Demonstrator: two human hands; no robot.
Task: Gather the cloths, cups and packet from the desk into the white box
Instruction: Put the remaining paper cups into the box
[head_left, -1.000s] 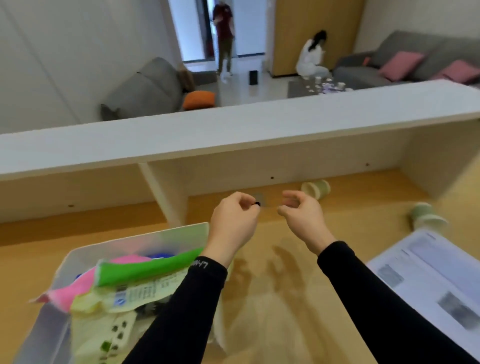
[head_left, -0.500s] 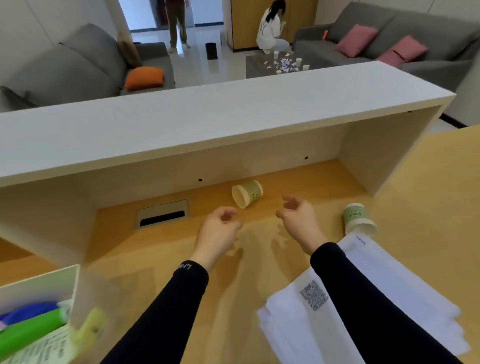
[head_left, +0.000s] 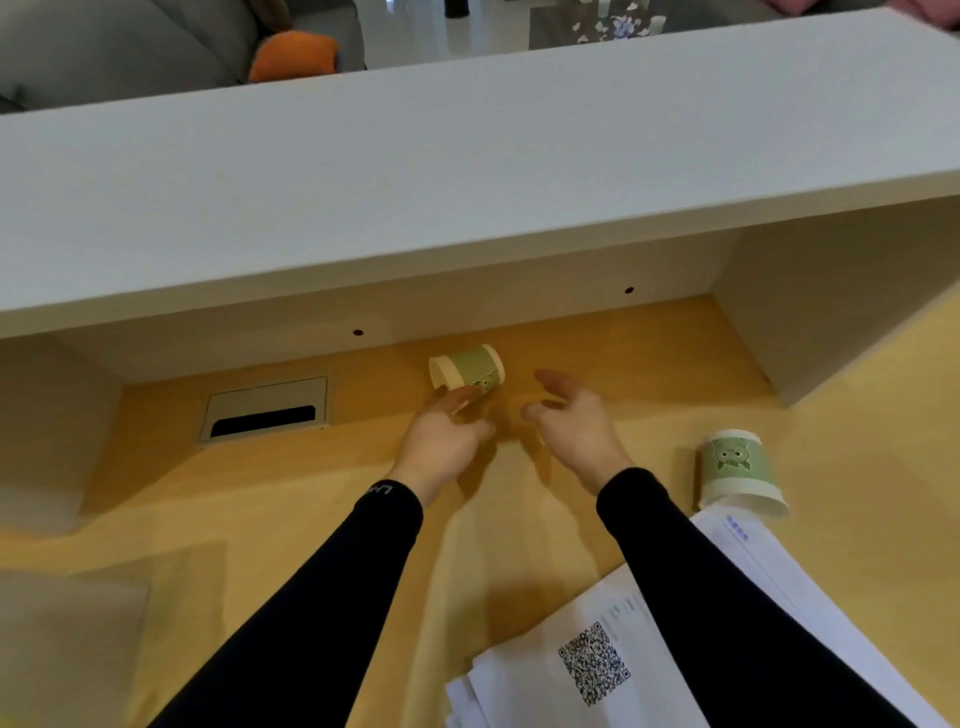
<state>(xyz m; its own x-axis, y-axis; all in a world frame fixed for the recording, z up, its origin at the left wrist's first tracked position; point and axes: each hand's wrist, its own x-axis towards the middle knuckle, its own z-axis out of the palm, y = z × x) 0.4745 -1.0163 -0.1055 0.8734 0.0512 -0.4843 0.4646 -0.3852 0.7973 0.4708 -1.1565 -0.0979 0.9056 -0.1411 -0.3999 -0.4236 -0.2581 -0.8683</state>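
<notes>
A green and white paper cup (head_left: 467, 371) lies on its side on the wooden desk (head_left: 260, 519), under the white shelf. My left hand (head_left: 444, 434) is stretched toward it, fingers apart, fingertips at or just short of the cup's near side. My right hand (head_left: 569, 421) is open to the cup's right, a short gap away. A second green paper cup (head_left: 735, 470) stands upside down at the right, beside the papers. The white box shows only as a pale blur at the lower left corner; cloths and packet are out of view.
A white shelf (head_left: 467, 156) overhangs the back of the desk, with a side panel (head_left: 831, 312) at the right. A cable slot (head_left: 265, 408) sits left of the cup. A stack of printed papers (head_left: 597, 665) lies at lower right, under my right forearm.
The view has swung right and down, so the box with its cloths has left the frame. Both hands have moved forward to the lying cup and their fingers have spread.
</notes>
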